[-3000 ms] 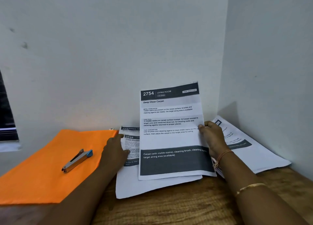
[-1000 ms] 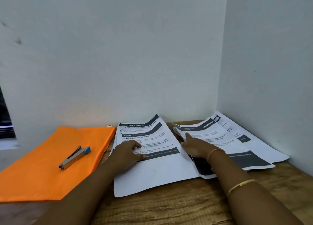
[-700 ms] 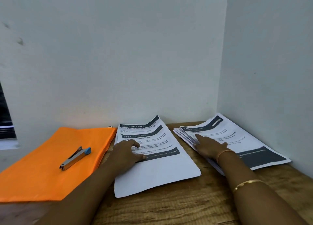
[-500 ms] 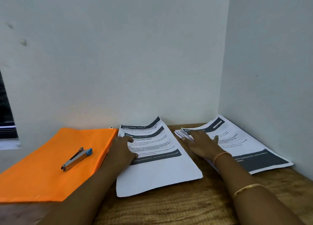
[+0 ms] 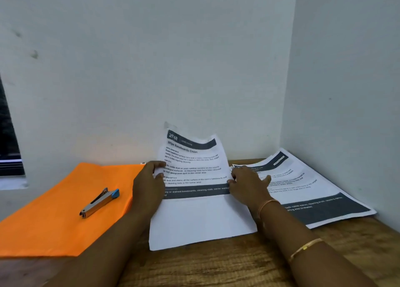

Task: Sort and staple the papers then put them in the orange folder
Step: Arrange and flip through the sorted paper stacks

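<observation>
A printed sheet headed "2748 Wipe Baseboards Clean" (image 5: 192, 163) is raised at its top, its lower part lying on the wooden table. My left hand (image 5: 149, 185) pinches its left edge. At the sheet's right edge my right hand (image 5: 246, 186) holds it with the fingertips. To the right lies a stack of printed papers (image 5: 307, 191), flat against the corner. The orange folder (image 5: 54, 217) lies at the left with a metal stapler (image 5: 99, 202) with a blue end on top of it.
White walls close in the table at the back and on the right (image 5: 346, 92). A dark window (image 5: 8, 139) is at the far left. Bare wooden table (image 5: 216, 263) runs along the front, between my forearms.
My right hand left the right stack and came to the middle sheet. Both hands have lifted the top of the "2748" sheet, which lay flat half a second ago.
</observation>
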A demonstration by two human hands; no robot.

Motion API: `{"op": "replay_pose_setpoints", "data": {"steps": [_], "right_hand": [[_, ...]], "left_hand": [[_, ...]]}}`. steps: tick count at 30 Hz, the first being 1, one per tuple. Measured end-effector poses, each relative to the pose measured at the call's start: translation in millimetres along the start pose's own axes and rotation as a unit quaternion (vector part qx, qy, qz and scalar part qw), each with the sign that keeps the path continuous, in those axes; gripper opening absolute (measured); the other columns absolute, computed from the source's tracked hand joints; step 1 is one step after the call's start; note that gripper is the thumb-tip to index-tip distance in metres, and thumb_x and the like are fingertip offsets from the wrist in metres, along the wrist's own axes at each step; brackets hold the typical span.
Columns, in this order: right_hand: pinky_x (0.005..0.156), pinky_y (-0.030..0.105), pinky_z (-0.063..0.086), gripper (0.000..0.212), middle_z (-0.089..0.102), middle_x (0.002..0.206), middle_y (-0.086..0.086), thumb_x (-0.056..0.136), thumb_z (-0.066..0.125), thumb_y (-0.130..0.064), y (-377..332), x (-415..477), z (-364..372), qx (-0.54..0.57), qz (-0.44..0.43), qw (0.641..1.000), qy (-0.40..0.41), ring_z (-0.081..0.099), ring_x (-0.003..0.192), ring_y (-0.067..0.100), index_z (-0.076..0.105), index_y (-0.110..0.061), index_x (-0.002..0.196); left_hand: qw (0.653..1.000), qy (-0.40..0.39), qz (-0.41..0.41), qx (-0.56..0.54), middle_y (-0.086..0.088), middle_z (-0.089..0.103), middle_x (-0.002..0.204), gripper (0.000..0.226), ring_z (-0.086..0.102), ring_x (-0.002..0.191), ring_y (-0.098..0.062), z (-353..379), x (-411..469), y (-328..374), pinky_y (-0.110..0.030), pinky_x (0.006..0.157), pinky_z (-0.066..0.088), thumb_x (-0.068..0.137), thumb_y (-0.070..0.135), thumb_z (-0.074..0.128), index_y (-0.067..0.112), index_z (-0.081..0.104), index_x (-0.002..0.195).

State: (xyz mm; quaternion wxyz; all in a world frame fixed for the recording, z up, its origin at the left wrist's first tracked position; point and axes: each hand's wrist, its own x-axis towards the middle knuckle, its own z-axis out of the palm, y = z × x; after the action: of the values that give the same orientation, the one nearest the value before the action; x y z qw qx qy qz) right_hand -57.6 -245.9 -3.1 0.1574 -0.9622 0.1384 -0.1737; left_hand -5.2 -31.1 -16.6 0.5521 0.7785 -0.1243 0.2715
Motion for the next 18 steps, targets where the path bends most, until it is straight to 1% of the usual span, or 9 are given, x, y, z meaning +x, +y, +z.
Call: {"op": "replay_pose_setpoints", "data": {"steps": [2,4,7,10,12,13,14,16,18], "right_hand": [[0.109,0.062,0.013,0.024,0.051,0.101,-0.004,0.092,0.044,-0.025,2,2,-4,0.039,0.015,0.999,0.028,0.051,0.111,0.023,0.040,-0.024,0.069],[0.107,0.058,0.019,0.026,0.050,0.094,-0.007,0.092,0.047,-0.024,5,3,-7,0.083,0.020,0.996,0.040,0.052,0.104,0.022,0.042,-0.024,0.067],[0.105,0.055,0.025,0.014,0.056,0.096,-0.007,0.092,0.049,-0.023,8,3,-13,0.135,0.020,0.989,0.048,0.051,0.102,0.021,0.058,-0.023,0.082],[0.100,0.050,0.035,0.016,0.065,0.098,-0.004,0.091,0.051,-0.022,11,5,-15,0.166,0.031,0.985,0.044,0.055,0.099,0.022,0.066,-0.020,0.094],[0.093,0.045,0.043,0.016,0.067,0.097,-0.003,0.090,0.051,-0.022,14,7,-14,0.197,0.028,0.979,0.050,0.058,0.096,0.022,0.066,-0.020,0.095],[0.088,0.039,0.045,0.013,0.066,0.094,-0.001,0.090,0.051,-0.022,15,8,-14,0.213,0.027,0.975,0.056,0.058,0.093,0.023,0.064,-0.018,0.093],[0.079,0.034,0.046,0.011,0.064,0.090,0.002,0.091,0.052,-0.021,15,9,-15,0.224,0.025,0.972,0.065,0.058,0.088,0.023,0.060,-0.014,0.089],[0.062,0.030,0.037,0.014,0.056,0.077,0.002,0.092,0.052,-0.018,16,10,-17,0.235,0.023,0.968,0.086,0.051,0.075,0.022,0.049,-0.013,0.079],[0.057,0.027,0.033,0.015,0.050,0.072,0.001,0.092,0.052,-0.015,15,10,-17,0.241,0.016,0.965,0.100,0.045,0.068,0.018,0.044,-0.013,0.079]], "left_hand": [[1.000,0.015,0.006,-0.015,0.001,0.056,0.105,0.025,0.050,0.093,-0.010,-1,0,3,-0.005,0.064,0.038,0.092,-0.004,0.048,0.009,0.058,0.112],[0.999,0.020,0.007,-0.039,0.001,0.056,0.105,0.026,0.052,0.094,-0.012,0,0,5,-0.005,0.063,0.039,0.092,-0.003,0.049,0.011,0.057,0.113],[0.997,0.020,0.004,-0.079,0.001,0.056,0.106,0.026,0.056,0.096,-0.017,1,0,8,-0.012,0.065,0.043,0.093,-0.002,0.050,0.016,0.055,0.110],[0.995,0.024,-0.008,-0.094,0.002,0.055,0.103,0.026,0.054,0.095,-0.014,2,1,12,-0.002,0.059,0.040,0.092,-0.003,0.051,0.013,0.057,0.112],[0.995,0.022,-0.017,-0.101,0.001,0.053,0.102,0.026,0.052,0.096,-0.013,2,1,14,0.000,0.058,0.039,0.092,-0.003,0.051,0.009,0.057,0.114],[0.994,0.019,-0.022,-0.108,0.000,0.053,0.103,0.026,0.052,0.097,-0.014,2,1,14,-0.001,0.059,0.039,0.092,-0.002,0.051,0.009,0.057,0.115],[0.993,0.017,-0.026,-0.115,0.000,0.053,0.104,0.027,0.053,0.098,-0.014,3,1,14,-0.002,0.059,0.040,0.092,-0.002,0.052,0.009,0.057,0.116],[0.991,0.016,-0.034,-0.129,-0.001,0.054,0.107,0.027,0.053,0.097,-0.014,3,2,15,-0.003,0.058,0.041,0.092,-0.002,0.051,0.008,0.057,0.117],[0.989,0.019,-0.038,-0.138,-0.001,0.053,0.107,0.027,0.051,0.095,-0.012,2,2,16,0.000,0.054,0.040,0.092,-0.003,0.050,0.006,0.057,0.117]]}}
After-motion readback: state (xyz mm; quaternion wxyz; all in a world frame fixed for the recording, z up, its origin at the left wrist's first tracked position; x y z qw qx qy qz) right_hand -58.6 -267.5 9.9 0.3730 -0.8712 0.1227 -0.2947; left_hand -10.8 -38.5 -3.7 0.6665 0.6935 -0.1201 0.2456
